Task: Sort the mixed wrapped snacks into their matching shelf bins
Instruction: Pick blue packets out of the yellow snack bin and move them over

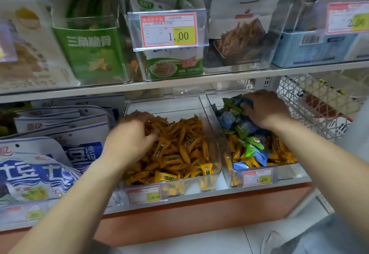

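Upper shelf (179,85) sits low, just above both sets of knuckles. 2 clear bins below it. Left bin (214,149) holds only orange snacks (179,153). Right bin (287,173) holds the mix: blue snacks (227,119), green snacks (252,146), and more orange nearer the front than the fingers. Wire basket (311,102) is just right of the right hand (265,110).

Left hand (129,138) is palm-down on the orange pile, fingers curled in. It is blurred, so I cannot tell if it holds anything. Right hand is at the rear of the mix, fingers curled round blue snacks, with green touching the fingertips.

Risks:
- Slick wrappers; a loose handful likely sheds pieces back into the mix or over the wall between bins.
- A green piece could ride along with the blue.
- A fast lift may knock knuckles on the upper shelf.

Room: tight above, bin walls close on both sides of each hand. The only free exit is toward the front.
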